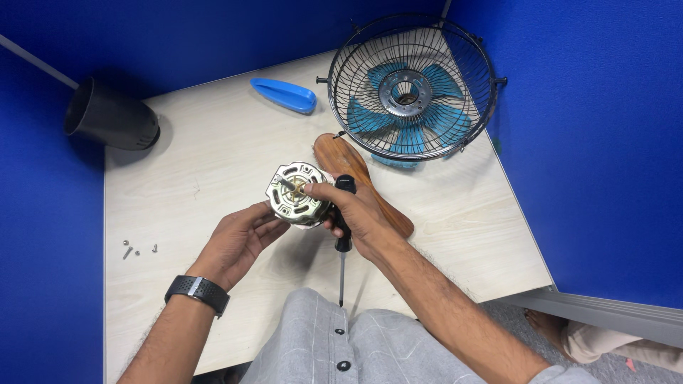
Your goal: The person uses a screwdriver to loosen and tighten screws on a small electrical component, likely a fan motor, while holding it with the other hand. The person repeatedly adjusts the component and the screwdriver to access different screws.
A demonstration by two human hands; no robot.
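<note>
A round metal fan motor point(295, 194) with a short shaft is held above the table between both hands. My left hand point(238, 242) cups it from below and the left; a black watch sits on that wrist. My right hand point(359, 213) grips the motor's right side and also holds a black-handled screwdriver point(343, 235), whose thin shaft points down toward my lap. A brown wooden piece point(341, 160) lies on the table under my right hand.
A black wire fan guard point(413, 85) with blue blades behind it stands at the back right. A blue plastic piece point(284, 94) lies behind the motor, a black cylindrical cover point(110, 115) at far left, several small screws point(131, 249) near the left edge. Blue partition walls surround the pale table point(206, 156).
</note>
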